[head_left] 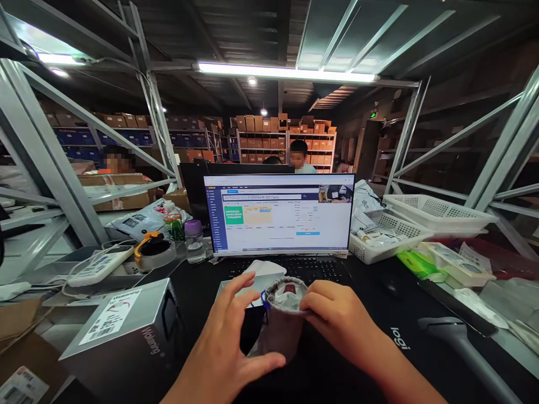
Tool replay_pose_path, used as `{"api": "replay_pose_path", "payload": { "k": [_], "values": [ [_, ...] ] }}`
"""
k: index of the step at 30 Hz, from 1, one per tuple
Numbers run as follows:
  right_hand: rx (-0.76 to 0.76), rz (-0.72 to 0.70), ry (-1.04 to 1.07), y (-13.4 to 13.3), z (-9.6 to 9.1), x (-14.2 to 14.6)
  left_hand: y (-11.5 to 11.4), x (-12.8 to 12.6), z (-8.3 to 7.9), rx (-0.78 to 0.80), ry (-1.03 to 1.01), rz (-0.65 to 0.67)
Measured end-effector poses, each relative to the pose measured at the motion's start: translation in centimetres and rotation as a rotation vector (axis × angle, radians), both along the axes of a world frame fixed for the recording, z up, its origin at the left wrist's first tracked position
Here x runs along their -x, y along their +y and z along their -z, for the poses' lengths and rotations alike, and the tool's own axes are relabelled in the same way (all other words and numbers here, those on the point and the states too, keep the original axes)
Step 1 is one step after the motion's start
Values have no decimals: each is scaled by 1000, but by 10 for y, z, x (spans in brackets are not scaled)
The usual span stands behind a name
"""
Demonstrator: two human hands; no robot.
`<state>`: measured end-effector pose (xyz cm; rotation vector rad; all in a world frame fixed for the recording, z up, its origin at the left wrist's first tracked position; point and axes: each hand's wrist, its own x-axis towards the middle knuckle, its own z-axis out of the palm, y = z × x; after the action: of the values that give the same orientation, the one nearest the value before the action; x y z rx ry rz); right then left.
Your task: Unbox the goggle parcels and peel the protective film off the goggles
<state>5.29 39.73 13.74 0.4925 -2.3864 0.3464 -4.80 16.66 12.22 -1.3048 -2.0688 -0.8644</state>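
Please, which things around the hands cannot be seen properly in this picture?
All in the head view.
1. Content of the grey pouch: only a dark red bit shows, cloth hides the rest.
2. Grip of the left hand: its own back hides the contact.
3. Text on the monitor: too small to read.
4. The keyboard: partly behind the pouch and right hand.

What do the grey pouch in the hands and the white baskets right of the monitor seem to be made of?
The pouch, pinched at its mouth by the right hand, looks like soft matt grey cloth, perhaps felt: its gathered mouth puckers. The baskets look like white moulded plastic: stiff walls with a regular grid of holes.
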Motion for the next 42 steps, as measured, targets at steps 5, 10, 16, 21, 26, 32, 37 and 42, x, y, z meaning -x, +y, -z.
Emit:
{"api": "replay_pose_path", "payload": {
  "k": [5,10,16,21,26,32,37,42],
  "values": [
    [-6,-119,-67,-8,-2,-5,7,-8,7,125,-9,79],
    [118,-81,-274,-9,-7,-11,7,-7,9,154,-131,58],
    [-49,3,-213,-13,-4,-3,8,-7,8,160,-201,117],
    [-37,-87,-141,-8,-5,-5,7,-6,9,132,-159,206],
    [-69,-244,-95,-5,-5,-9,12,-3,12,82,-252,295],
    [21,-270,-19,-9,-4,-6,22,11,21,-85,-575,312],
    [37,-270,101,-7,-8,-7,22,20,19,25,-726,450],
    [-67,-90,22,1,-17,-10,17,23,10,-33,-434,242]
  ]
}}
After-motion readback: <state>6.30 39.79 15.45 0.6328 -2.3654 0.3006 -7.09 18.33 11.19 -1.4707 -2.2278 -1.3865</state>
